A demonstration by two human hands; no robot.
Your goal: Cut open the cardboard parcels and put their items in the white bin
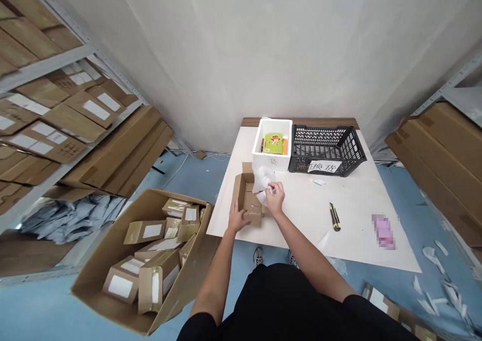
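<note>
A small open cardboard box (253, 216) stands near the front left of the white-topped table. My left hand (238, 218) holds its near left corner, fingers along the side and thumb across the front. Over the box's right side, my right hand (275, 197) pinches a crumpled piece of thin white plastic wrapping (262, 178). The wrapping hides part of the box's interior, and I cannot tell whether anything is inside it. A black and yellow utility knife (335, 217) lies on the table to the right of my hands.
Behind the box are a white foam bin (273, 162) with a green packet (273, 143) and a black plastic crate (341, 167). A large carton (92, 286) of parcels stands left of the table (301, 215). Shelves of boxes (81, 111) line the left; a pixelated pink item (384, 230) lies right.
</note>
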